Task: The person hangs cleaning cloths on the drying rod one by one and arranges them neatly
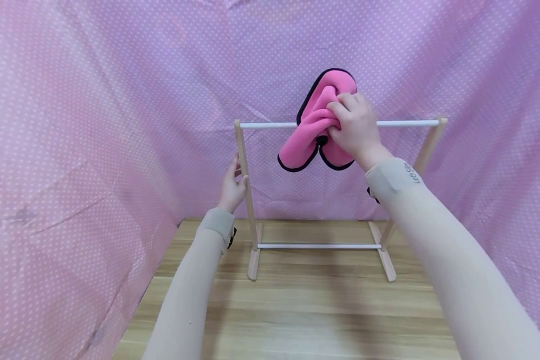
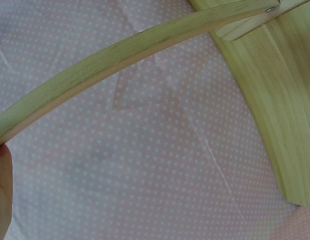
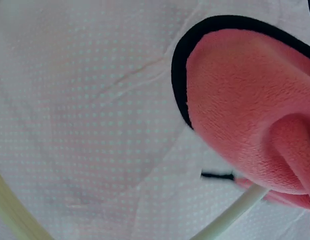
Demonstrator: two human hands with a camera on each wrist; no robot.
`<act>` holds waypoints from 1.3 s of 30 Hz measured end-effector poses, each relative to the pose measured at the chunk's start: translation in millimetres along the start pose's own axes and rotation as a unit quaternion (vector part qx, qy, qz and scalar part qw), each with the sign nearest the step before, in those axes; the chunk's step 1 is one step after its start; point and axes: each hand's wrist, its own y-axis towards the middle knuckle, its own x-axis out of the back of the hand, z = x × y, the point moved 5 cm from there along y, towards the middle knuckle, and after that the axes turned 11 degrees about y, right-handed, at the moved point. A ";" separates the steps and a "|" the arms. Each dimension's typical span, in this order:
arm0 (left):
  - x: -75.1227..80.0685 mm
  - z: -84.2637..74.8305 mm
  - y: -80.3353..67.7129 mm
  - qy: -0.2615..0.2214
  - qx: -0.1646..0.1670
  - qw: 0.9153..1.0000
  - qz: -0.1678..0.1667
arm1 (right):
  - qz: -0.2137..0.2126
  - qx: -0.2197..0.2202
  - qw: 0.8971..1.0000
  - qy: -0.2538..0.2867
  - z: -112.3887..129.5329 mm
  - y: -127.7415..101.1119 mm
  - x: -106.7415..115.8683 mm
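A small wooden drying rack (image 1: pixel 247 165) stands on a wooden tabletop (image 1: pixel 315 310), with a white top rail (image 1: pixel 405 123) and a white lower rail (image 1: pixel 319 246). A pink fleece cloth (image 1: pixel 312 130) with a dark edge is bunched over the top rail. My right hand (image 1: pixel 353 127) grips that cloth at the rail; in the right wrist view the pink cloth (image 3: pixel 240 115) fills the right side above the white rail (image 3: pixel 232 212). My left hand (image 1: pixel 232 186) holds the rack's left wooden post. In the left wrist view the post (image 2: pixel 120 57) crosses the frame, with a fingertip (image 2: pixel 2 185) at its lower end.
Pink dotted fabric (image 1: pixel 94 125) hangs as a backdrop behind and on both sides of the rack. The wooden tabletop stretches toward me in front of the rack's two feet (image 1: pixel 253 265).
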 end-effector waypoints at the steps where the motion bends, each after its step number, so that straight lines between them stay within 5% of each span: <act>1: 0.1 0.2 -0.2 0.000 0.000 1.000 0.000 | 0.011 -0.004 1.000 0.000 -1.9 -0.8 -1.0; 11: 0.8 -3.6 -0.8 -0.007 -0.004 1.000 -0.001 | 0.128 -0.082 0.988 -0.016 -19.3 -1.8 -1.7; 18: -0.2 -1.7 -0.3 0.006 0.004 1.000 0.003 | 0.259 -0.165 0.951 -0.037 -31.6 -6.1 1.9; 23: -0.2 -2.9 0.4 0.009 0.005 1.000 0.004 | 0.304 -0.196 0.930 -0.058 -38.4 -14.7 0.5; 32: 8.5 -8.9 -2.8 -0.016 -0.005 1.000 0.019 | 0.273 -0.196 0.940 -0.052 -37.3 -27.6 -2.1; 39: 11.9 -44.6 -19.8 0.029 -0.049 0.993 -0.099 | 0.247 -0.195 0.949 -0.036 -38.7 -32.3 2.5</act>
